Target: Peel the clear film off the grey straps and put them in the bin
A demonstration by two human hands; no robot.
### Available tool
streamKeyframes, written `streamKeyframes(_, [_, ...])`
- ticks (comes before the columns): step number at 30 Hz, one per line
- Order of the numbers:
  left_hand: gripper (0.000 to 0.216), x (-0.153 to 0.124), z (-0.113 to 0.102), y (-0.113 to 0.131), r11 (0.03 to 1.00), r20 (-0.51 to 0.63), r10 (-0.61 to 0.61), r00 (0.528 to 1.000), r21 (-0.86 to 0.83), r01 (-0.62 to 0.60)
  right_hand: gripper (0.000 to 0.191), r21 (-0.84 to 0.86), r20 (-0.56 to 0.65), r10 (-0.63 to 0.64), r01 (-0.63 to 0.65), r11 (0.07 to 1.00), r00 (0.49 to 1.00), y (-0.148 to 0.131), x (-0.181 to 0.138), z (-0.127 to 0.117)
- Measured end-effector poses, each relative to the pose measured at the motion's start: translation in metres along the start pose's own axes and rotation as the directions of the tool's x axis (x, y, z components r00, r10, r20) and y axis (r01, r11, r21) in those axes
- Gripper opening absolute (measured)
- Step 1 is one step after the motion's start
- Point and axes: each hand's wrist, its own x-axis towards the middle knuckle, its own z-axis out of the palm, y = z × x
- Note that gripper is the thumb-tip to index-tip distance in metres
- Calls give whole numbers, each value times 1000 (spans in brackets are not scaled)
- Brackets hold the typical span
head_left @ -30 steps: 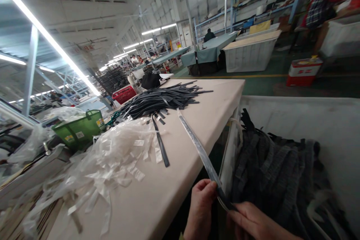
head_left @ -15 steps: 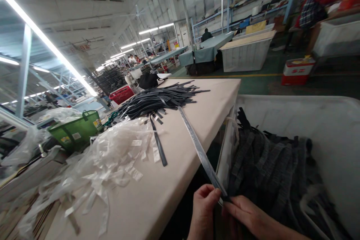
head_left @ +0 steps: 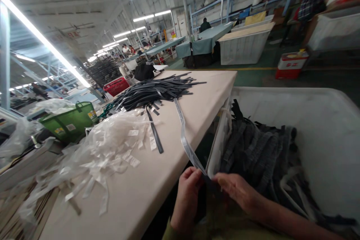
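A long grey strip (head_left: 183, 135) with a shiny translucent face runs from the table's pile down to my hands. My left hand (head_left: 187, 193) is closed, pinching the strip between thumb and fingers near its lower end. Just to the right, my right hand (head_left: 237, 193) is closed on the dark end of the same strip; its fingertips are partly hidden and blurred. The strip bends slackly over the table edge. A pile of dark grey strips (head_left: 146, 92) lies farther up the table (head_left: 135, 195), with one loose dark strip (head_left: 154, 135) below it.
Crumpled clear film strips (head_left: 112, 135) cover the table's left part, beside a green bag (head_left: 70, 122). To my right, a large white bin (head_left: 323, 120) holds dark textile strips (head_left: 253, 150). A red and white can (head_left: 291, 65) stands on the floor beyond; people work farther off.
My hands have moved up and left in the view and slightly apart. The strip, straight and taut before, now sags with a bend. The whole scene has shifted slightly upward and left.
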Motion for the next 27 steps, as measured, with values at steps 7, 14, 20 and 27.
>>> streamKeyframes(7, [18, -6, 10, 15, 982, 120, -78, 990, -162, 97, 33, -761, 147, -719, 542, 356, 679, -18, 20, -29])
streamKeyframes(14, [35, 4, 15, 23, 939, 165, -198, 966, -251, 236, 21, -394, 131, -777, 751, 529, 616, -61, 16, -15])
streamKeyframes(20, [25, 64, 25, 74, 985, -134, -83, 987, -158, 61, 25, 261, 317, -133, 49, 964, 939, -95, -42, -11])
streamKeyframes(27, [29, 74, 32, 89, 984, 1, 175, 985, 24, -175, 44, 348, 162, -95, 33, 937, 982, -80, -23, -42])
